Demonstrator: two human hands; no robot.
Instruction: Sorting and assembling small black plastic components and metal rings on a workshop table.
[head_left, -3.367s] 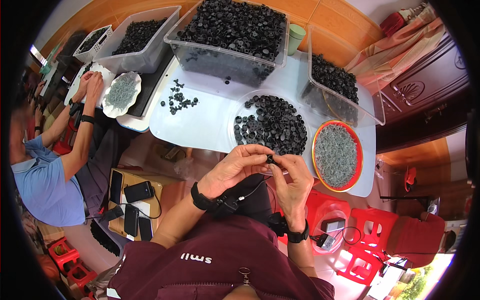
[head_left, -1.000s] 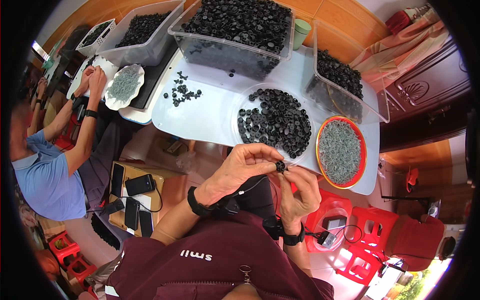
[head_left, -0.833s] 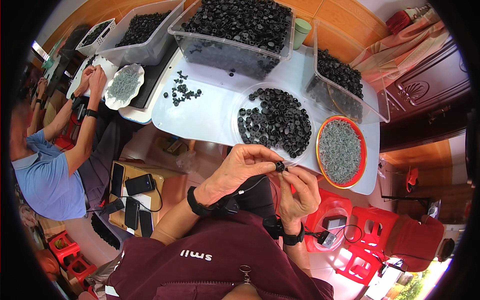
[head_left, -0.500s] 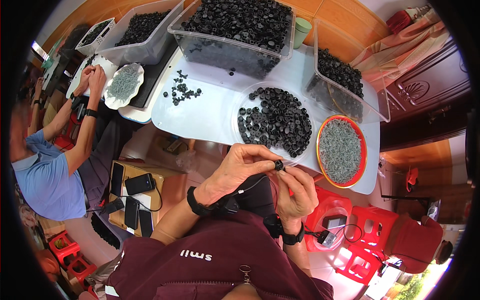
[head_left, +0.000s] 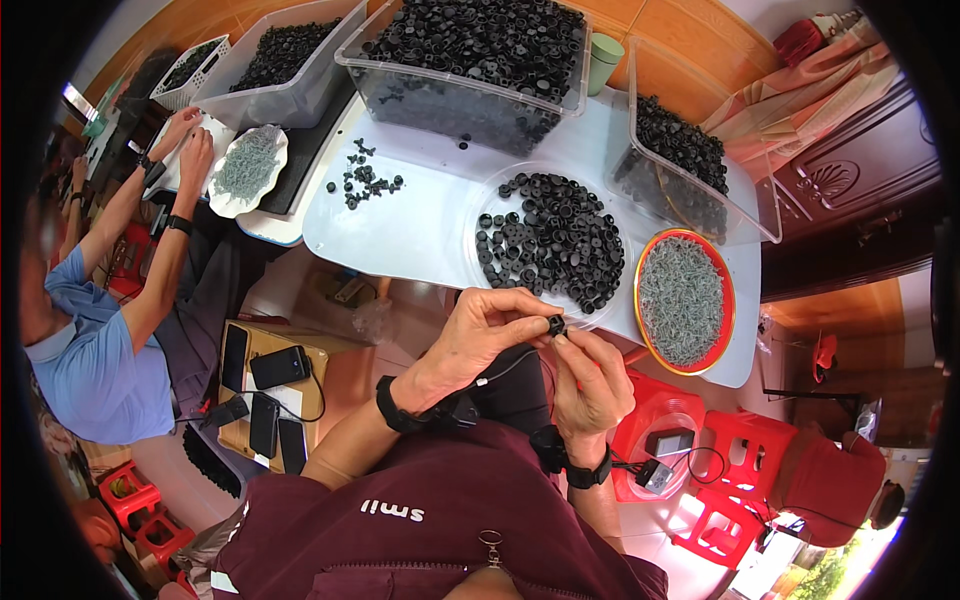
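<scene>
Between the thumb and fingers of my left hand (head_left: 488,328) is a small round black plastic part (head_left: 556,325). My right hand (head_left: 592,382) pinches at the same part from the right, its thumb and fingertips touching the lower side; whether a screw sits between those fingertips is too small to tell. Both hands are held just off the table's near edge. Beyond them lies a clear round tray (head_left: 478,262) with many loose black plastic parts (head_left: 552,240). To its right, a red bowl with a yellow rim (head_left: 728,338) holds many small grey screws (head_left: 680,300).
Large clear bins (head_left: 455,92) of black parts stand along the back. A small group of black parts (head_left: 368,185) lies on the white table (head_left: 400,245). At left, a co-worker in a blue shirt (head_left: 95,370) works beside a scalloped plate of screws (head_left: 230,205). Phones lie on a cardboard box (head_left: 325,345).
The black part has shifted and turned slightly in my fingers, moving a little up and left with my right hand. The co-worker's hands have moved apart.
</scene>
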